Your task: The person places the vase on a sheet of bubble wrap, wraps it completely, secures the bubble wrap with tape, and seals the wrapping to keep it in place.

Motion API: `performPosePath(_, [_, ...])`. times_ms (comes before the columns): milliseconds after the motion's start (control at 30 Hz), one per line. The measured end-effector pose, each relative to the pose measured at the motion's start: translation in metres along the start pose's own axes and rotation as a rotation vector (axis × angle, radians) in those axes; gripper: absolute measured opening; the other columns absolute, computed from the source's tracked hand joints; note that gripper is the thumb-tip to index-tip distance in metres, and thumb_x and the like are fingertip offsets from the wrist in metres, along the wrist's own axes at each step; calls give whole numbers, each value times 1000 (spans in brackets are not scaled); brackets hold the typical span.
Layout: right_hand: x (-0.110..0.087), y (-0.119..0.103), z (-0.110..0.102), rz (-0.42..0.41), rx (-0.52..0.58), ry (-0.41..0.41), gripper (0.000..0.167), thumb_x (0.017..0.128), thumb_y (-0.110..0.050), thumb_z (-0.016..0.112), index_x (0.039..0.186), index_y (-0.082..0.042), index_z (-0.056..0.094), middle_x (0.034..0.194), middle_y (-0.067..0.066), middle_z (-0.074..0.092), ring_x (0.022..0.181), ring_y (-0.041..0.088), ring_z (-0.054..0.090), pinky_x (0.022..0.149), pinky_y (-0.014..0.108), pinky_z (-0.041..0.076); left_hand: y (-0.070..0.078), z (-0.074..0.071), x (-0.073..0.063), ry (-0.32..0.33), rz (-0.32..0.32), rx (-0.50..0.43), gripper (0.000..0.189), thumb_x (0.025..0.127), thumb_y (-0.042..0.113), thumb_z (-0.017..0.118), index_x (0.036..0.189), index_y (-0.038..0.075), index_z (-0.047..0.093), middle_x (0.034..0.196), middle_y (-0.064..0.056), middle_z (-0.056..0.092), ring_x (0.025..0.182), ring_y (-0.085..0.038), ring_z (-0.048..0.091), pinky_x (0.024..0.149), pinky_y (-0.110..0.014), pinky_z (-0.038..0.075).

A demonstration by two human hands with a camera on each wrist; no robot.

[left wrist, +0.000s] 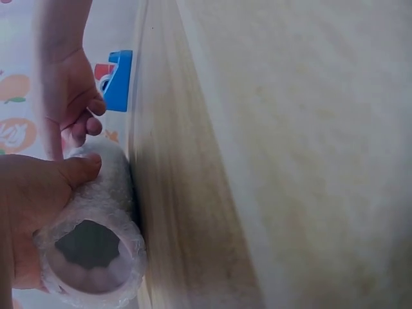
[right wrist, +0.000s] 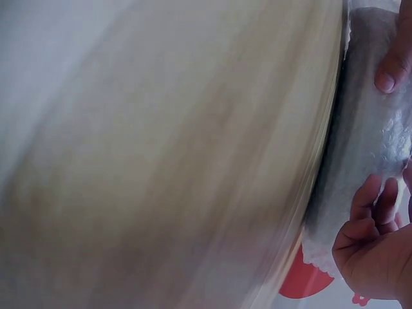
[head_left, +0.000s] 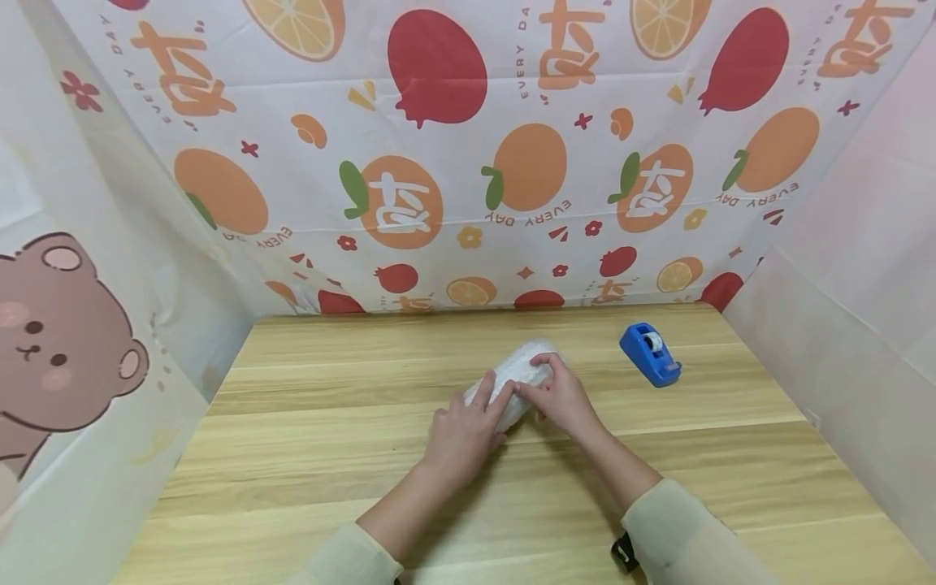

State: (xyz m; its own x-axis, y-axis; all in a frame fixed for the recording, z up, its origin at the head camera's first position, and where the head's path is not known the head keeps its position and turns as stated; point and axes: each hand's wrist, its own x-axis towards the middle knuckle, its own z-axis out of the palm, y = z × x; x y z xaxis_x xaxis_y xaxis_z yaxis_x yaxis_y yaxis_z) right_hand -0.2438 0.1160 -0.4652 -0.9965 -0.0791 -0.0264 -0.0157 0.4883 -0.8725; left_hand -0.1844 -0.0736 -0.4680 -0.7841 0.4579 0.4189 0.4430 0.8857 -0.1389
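A hollow cylinder in clear bubble wrap (head_left: 521, 367) lies slantwise on the wooden table, its round open end facing the left wrist camera. My left hand (head_left: 462, 435) holds it from above, fingers spread over the top and the thumb (left wrist: 84, 168) along its side. At the upper part of the wrap my right hand (head_left: 566, 400) touches the surface with thumb and index finger, close to the left fingertips. Its other fingers (right wrist: 368, 199) are bent beside the wrap. Whether the right thumb and index finger pinch an edge or a strip of tape is too small to tell.
A blue tape dispenser (head_left: 651, 355) with a roll of tape stands at the back right of the wooden table (head_left: 329, 455). Fruit-printed cloth (head_left: 468, 203) hangs behind the back edge, and more cloth hangs on both sides.
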Motion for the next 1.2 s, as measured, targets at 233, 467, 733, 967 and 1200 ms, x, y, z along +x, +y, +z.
performPosePath(233, [4,8,-7,-45,0,-104,56,86,-30,77,132,-20,45,58,2,54,51,15,49,48,24,38,-1,-4,1,-26,1,-7,75,82,53,74,146,23,48,146,-10,51,88,-37,64,48,-37,50])
performPosePath(467, [11,10,-19,-133,-24,-235,64,84,-20,79,136,-19,42,65,4,61,58,15,54,56,25,45,-4,-6,2,-31,-5,-29,75,83,52,73,147,23,47,147,-10,50,89,-38,64,49,-38,50])
performPosePath(733, [9,13,-30,-148,-106,-328,72,85,-15,78,143,-27,37,76,6,65,66,20,60,61,28,50,-4,-5,2,-59,-15,-59,73,84,51,73,147,24,46,146,-10,50,82,-33,65,47,-37,49])
performPosePath(967, [4,10,-29,-114,-49,-326,59,93,-33,68,145,-30,39,81,16,67,73,31,66,65,37,54,0,-4,2,-56,-41,-47,75,82,51,74,147,25,46,147,-11,50,88,-37,65,49,-39,51])
performPosePath(1200, [2,1,-19,-57,-91,-254,58,95,-44,62,148,-31,40,84,11,66,73,25,66,63,34,52,16,-16,5,-312,-145,-175,87,85,66,61,154,23,32,159,-17,30,112,-49,55,68,-52,54])
